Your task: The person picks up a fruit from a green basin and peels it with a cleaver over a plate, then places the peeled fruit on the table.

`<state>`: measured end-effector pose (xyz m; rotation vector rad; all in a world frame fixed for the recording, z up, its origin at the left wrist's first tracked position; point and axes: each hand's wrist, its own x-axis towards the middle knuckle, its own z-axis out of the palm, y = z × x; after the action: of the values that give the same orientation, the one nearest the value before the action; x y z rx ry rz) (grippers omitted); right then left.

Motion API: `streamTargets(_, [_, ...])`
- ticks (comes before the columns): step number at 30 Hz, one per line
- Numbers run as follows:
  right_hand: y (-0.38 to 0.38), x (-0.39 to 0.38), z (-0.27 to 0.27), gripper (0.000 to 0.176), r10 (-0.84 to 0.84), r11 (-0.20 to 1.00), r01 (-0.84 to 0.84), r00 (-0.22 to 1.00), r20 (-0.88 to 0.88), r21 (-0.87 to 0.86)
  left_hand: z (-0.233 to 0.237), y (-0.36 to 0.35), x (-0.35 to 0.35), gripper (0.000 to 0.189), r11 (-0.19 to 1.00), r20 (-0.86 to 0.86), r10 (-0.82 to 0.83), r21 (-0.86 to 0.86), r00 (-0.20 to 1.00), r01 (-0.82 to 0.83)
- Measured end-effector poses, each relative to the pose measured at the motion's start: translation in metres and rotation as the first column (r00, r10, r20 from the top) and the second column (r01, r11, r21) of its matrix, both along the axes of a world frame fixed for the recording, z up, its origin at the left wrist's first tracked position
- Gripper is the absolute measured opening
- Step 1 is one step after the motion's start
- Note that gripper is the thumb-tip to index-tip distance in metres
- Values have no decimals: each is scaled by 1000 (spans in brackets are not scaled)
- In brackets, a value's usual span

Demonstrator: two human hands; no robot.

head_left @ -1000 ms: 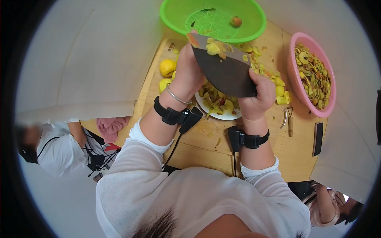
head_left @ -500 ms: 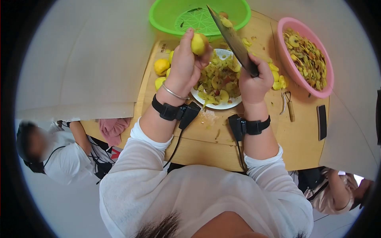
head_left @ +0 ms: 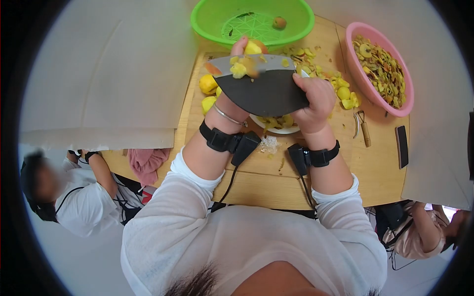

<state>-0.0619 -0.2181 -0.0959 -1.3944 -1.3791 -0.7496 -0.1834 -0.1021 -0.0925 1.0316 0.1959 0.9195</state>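
A broad kitchen knife (head_left: 261, 93) with a wide dark blade is in my right hand (head_left: 316, 101), whose fingers are wrapped round its handle. The blade is turned flat towards me, and yellow fruit pieces (head_left: 239, 69) cling along its upper part. Behind it, my left hand (head_left: 239, 46) is closed on a partly peeled yellow fruit (head_left: 254, 47); most of that hand is hidden by the blade. Below the knife, a white plate (head_left: 281, 130) of peelings shows only in part. Peeled yellow fruits (head_left: 208, 85) lie left of my left wrist.
A green basin (head_left: 205, 29) at the back holds one unpeeled fruit (head_left: 279, 22). On the right stands a pink basin (head_left: 351, 37) of peelings. Near it lie yellow scraps (head_left: 343, 92), a wooden-handled peeler (head_left: 365, 133) and a phone (head_left: 402, 147). A pink cloth (head_left: 147, 165) hangs at the left edge.
The knife has swung left and down, from upright to flat across the front of my left hand and the plate. The fruit stays in my left hand.
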Motion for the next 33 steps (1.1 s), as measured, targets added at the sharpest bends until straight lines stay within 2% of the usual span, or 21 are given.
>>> streamTargets(2, [0,2,-2,30,-12,1000,12,999,32,-3,-11,9,-5,45,984,-3,-110,141,994,109])
streamTargets(3, [0,2,-2,30,-19,1000,19,999,30,-5,-8,8,-4,45,983,-5,-117,139,993,117])
streamTargets(5, [1,4,-3,30,-11,1000,11,999,50,10,-3,-1,-4,48,989,32,-126,-76,992,128])
streamTargets(6, [1,4,-3,30,-17,1000,17,999,47,7,-4,-3,-3,48,988,29,-131,-80,991,133])
streamTargets(8, [1,3,-4,31,-7,1000,8,999,45,-7,-6,-7,-2,48,989,-101,-26,143,994,41])
streamTargets(12, [-2,3,-3,31,12,999,-10,998,63,-33,5,-19,-1,40,987,-77,4,159,997,9])
streamTargets(13, [-1,2,-2,31,-3,1000,5,998,63,-26,15,-21,-1,39,996,-18,-60,-62,998,59])
streamTargets(14, [0,3,-2,31,-18,1000,19,998,66,-18,20,-21,0,39,954,56,-109,-275,992,120])
streamTargets(15, [0,3,-1,31,-18,1000,20,997,70,-16,13,-17,2,39,954,60,-110,-273,992,122])
streamTargets(16, [1,3,-2,31,-28,1000,29,997,67,-11,0,-11,7,41,837,417,-306,-309,855,451])
streamTargets(17, [1,3,-2,31,-37,999,37,997,65,-6,-11,-6,10,48,649,722,-398,-214,566,730])
streamTargets(21, [0,2,0,30,-11,1000,11,997,72,-9,-16,-4,10,47,713,702,-413,-147,580,685])
streamTargets(23, [0,1,-1,29,-17,1000,18,997,81,-19,-25,-4,10,47,864,590,-376,-55,715,500])
streamTargets(24, [0,1,-2,29,-11,1000,13,996,86,-20,-29,-4,10,47,867,593,-371,-54,715,495])
streamTargets(26, [0,1,-3,29,-6,1000,8,997,76,-29,-34,-2,10,47,945,426,-324,102,845,311])
streamTargets(27, [0,1,-3,29,2,999,0,997,79,-32,-33,-3,10,47,948,430,-316,101,846,303])
streamTargets(29, [0,0,-2,29,-24,999,25,997,68,-21,-27,-3,10,47,888,571,-399,45,717,458])
streamTargets(33, [0,-1,0,26,-24,999,25,999,49,-30,-19,-11,8,47,868,604,-413,33,682,496])
